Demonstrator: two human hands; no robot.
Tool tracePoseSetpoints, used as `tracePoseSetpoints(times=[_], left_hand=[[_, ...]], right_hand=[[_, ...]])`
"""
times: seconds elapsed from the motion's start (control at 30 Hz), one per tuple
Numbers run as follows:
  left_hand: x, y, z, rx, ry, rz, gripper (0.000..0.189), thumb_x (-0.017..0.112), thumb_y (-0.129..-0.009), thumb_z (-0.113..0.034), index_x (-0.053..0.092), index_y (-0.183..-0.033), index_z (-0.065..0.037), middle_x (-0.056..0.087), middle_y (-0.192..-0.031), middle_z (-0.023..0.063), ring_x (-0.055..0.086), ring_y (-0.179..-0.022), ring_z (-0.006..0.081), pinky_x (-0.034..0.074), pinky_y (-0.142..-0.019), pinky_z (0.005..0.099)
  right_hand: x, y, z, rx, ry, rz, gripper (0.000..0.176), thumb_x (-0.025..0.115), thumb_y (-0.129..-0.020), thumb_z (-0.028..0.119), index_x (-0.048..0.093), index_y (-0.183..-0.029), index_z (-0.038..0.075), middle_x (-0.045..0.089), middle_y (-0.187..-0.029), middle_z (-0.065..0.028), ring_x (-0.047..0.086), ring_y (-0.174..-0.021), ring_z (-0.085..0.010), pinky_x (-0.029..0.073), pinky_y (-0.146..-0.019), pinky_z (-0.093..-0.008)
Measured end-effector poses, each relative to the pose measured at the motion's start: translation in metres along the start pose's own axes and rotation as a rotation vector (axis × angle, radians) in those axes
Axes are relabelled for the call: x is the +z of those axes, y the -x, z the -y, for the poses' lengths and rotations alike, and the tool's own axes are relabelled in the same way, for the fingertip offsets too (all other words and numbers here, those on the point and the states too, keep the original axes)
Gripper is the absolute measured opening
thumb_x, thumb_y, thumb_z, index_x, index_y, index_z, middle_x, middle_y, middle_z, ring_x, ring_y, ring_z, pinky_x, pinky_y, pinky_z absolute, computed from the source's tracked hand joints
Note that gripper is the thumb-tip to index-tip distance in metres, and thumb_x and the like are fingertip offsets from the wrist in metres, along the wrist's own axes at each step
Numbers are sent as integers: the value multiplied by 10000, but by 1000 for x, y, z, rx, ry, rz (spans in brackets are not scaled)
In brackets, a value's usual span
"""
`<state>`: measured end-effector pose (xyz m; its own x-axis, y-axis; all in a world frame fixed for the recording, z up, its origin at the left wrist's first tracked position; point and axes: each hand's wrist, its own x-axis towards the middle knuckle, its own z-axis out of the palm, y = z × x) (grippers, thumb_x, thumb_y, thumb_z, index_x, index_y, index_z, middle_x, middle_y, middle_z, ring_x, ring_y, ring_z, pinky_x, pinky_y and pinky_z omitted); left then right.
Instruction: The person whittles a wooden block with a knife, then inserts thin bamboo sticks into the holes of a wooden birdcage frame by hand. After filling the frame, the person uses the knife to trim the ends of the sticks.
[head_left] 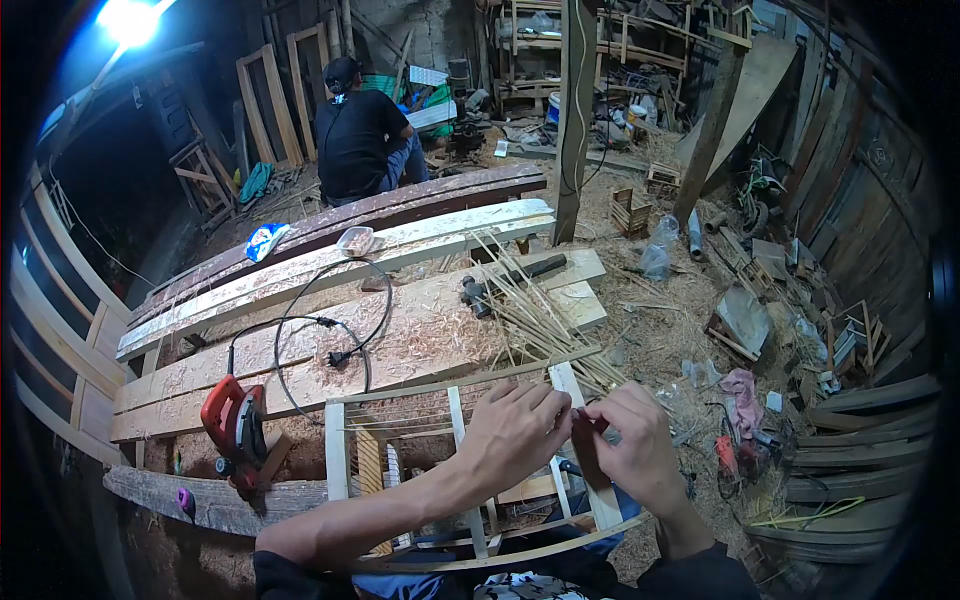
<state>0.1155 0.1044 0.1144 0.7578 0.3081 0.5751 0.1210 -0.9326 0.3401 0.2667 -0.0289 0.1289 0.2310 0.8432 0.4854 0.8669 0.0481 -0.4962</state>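
- The frame [338, 460] lies across the person's lap, close to the near edge of the surface [290, 375]; several thin rods run crosswise through its left part.
- The left hand [515, 425] reaches over the frame with its fingers curled in, their tips near the right end piece.
- The right hand [632, 430] meets it there, thumb and forefinger drawn together; I cannot tell whether either of the hands grips something small, as the fingers hide the spot.
- The step in hand looks like close finger work at the top of that end piece, perhaps on a rod's end or a hole.
- As I judge it, the next move calls for a steady frame, small fingertip motions and a straight line with the opposite piece; a thin rod could snap if bent.
- Loose sticks [545, 325] and the hammer [478, 296] lie beyond the frame, within reach.
- The saw [222, 410] sits to the left, well apart from both.
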Motion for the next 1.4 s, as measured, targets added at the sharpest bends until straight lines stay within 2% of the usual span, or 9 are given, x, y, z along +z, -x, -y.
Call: tracePoseSetpoints(times=[0.07, 0.17, 0.3, 0.37, 0.57, 1.0, 1.2, 1.27, 1.4], left_hand=[[0, 0, 1, -7, -6, 3, 123, 778, -895, -162, 719, -944, -66, 694, -816, 64, 698, -784, 256, 520, -774, 384], [2, 0, 2, 7, -4, -11, 120, 776, -892, -156, 717, -943, -64, 693, -812, 65, 702, -784, 256, 521, -773, 383], [3, 0, 4, 18, -4, -27, 114, 775, -879, -141, 717, -941, -65, 699, -818, 69, 707, -785, 259, 523, -775, 383], [3, 0, 3, 22, -1, -32, 113, 774, -874, -138, 717, -940, -66, 702, -822, 70, 707, -786, 259, 524, -781, 383], [1, 1, 0, 20, -5, -11, 114, 774, -867, -138, 715, -938, -70, 707, -833, 68, 708, -803, 254, 527, -799, 388], [2, 1, -1, 27, -34, 23, 110, 768, -886, -149, 712, -942, -74, 706, -831, 70, 703, -813, 246, 514, -800, 383], [-2, 2, 5, 47, 9, 57, 116, 767, -879, -145, 733, -970, -82, 715, -853, 55, 701, -816, 234, 514, -794, 370], [-2, 3, 5, 75, 0, 67, 120, 767, -875, -140, 738, -976, -82, 717, -860, 51, 702, -819, 231, 515, -793, 367], [-1, 3, 7, 115, 8, 83, 122, 769, -863, -128, 746, -974, -83, 721, -873, 47, 702, -821, 230, 515, -802, 365]], right_hand=[[-2, -2, 1, -63, 56, 14, 178, 812, -764, 32, 730, -918, 65, 674, -840, -69, 646, -890, -278, 456, -818, -414], [-3, -2, 1, -38, 22, 21, 174, 819, -795, 81, 729, -943, 71, 671, -854, -54, 632, -894, -269, 425, -844, -410], [-3, -5, 5, -14, 93, 47, 138, 793, -853, 121, 701, -934, 57, 660, -859, -76, 612, -873, -290, 436, -819, -426], [2, -6, 2, 53, -40, 116, 136, 758, -895, 138, 662, -908, 42, 638, -848, -105, 592, -859, -312, 441, -799, -442], [0, -6, -8, -103, -17, 158, 140, 740, -891, 115, 628, -875, 34, 611, -819, -127, 577, -835, -328, 438, -781, -447], [-1, -8, -15, -192, -19, 158, 191, 776, -829, 137, 601, -832, 59, 594, -782, -108, 576, -791, -312, 415, -752, -433], [-16, -13, -14, -173, 84, 155, 123, 765, -848, 131, 679, -922, 85, 622, -806, -76, 619, -839, -283, 436, -787, -423], [-18, -14, -21, -204, 122, 117, 200, 802, -791, 88, 753, -985, 107, 706, -910, -56, 652, -896, -272, 450, -843, -413], [-23, -17, -29, -320, 134, 126, 249, 814, -811, 101, 765, -1052, 143, 715, -967, -4, 663, -953, -221, 451, -904, -395]])
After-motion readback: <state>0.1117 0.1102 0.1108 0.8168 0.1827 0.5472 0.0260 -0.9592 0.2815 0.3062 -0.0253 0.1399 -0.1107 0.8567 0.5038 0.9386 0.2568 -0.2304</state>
